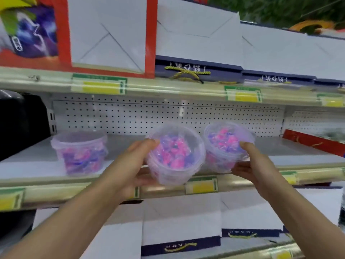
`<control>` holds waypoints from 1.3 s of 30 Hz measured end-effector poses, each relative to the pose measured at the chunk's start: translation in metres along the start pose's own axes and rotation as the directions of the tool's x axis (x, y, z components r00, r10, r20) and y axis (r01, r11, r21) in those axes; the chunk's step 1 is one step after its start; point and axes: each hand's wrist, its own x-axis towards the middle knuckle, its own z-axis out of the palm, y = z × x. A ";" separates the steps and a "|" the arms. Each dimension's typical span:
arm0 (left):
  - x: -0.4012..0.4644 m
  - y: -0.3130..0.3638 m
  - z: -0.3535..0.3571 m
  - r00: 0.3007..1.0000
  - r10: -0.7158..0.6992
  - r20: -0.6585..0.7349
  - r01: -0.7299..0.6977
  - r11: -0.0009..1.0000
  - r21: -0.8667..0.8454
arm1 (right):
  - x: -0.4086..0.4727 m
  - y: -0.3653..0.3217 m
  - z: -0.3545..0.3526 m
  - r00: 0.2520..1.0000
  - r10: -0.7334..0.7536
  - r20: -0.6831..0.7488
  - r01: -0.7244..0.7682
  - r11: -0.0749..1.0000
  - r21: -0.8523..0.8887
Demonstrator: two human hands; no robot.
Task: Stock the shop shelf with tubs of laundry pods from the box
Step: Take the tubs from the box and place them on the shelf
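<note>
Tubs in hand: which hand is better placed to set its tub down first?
Probably the right hand: its tub is already over the shelf board, while the left hand's tub hangs tilted over the front edge.

Left hand point(137, 163) grips tilted clear tub point(174, 154) of pink-purple pods at centre. Right hand point(250, 161) grips second tub point(228, 144) at 3 o'clock of it. Third tub point(80, 152) stands on shelf point(37, 165) at 9 o'clock, pegboard point(168, 114) behind.
</note>
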 end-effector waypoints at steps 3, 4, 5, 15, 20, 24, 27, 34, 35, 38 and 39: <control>0.030 0.012 -0.012 0.999 -0.041 -0.005 0.041 0.998 0.046 | 0.015 -0.007 0.022 1.000 0.023 0.014 -0.022 0.999 -0.036; 0.039 0.013 -0.014 0.998 -0.061 -0.010 0.062 0.995 0.075 | 0.022 -0.008 0.028 0.999 0.029 0.021 -0.028 0.998 -0.057; 0.047 0.014 -0.015 0.996 -0.082 -0.021 0.084 0.991 0.100 | 0.029 -0.008 0.032 0.999 0.036 0.022 -0.034 0.997 -0.076; 0.096 0.007 0.002 0.965 -0.188 -0.183 0.225 0.951 0.212 | 0.078 -0.009 0.038 0.992 0.087 0.091 -0.028 0.858 -0.513; 0.100 -0.005 -0.004 0.973 -0.047 -0.224 0.151 0.869 0.471 | 0.084 -0.001 0.032 0.985 -0.054 0.164 0.146 0.765 -0.627; 0.091 -0.022 -0.008 0.971 0.201 -0.129 -0.060 0.727 0.685 | 0.062 0.016 0.028 0.878 -0.342 0.334 0.476 0.563 -0.675; 0.090 -0.033 -0.005 0.919 0.391 -0.048 -0.159 0.481 0.862 | 0.059 0.030 0.035 0.799 -0.473 0.370 0.555 0.347 -0.756; 0.101 -0.041 0.002 0.861 0.508 -0.024 -0.122 0.252 0.960 | 0.074 0.041 0.051 0.760 -0.559 0.331 0.535 0.250 -0.807; 0.102 -0.040 0.002 0.859 0.511 -0.016 -0.106 0.210 0.972 | 0.076 0.042 0.051 0.759 -0.553 0.344 0.531 0.219 -0.819; 0.100 -0.041 0.004 0.873 0.488 -0.020 -0.039 0.112 0.993 | 0.071 0.043 0.049 0.777 -0.514 0.364 0.520 0.198 -0.831; 0.097 -0.042 0.005 0.870 0.492 -0.015 -0.034 0.092 0.995 | 0.066 0.042 0.046 0.777 -0.518 0.357 0.519 0.208 -0.829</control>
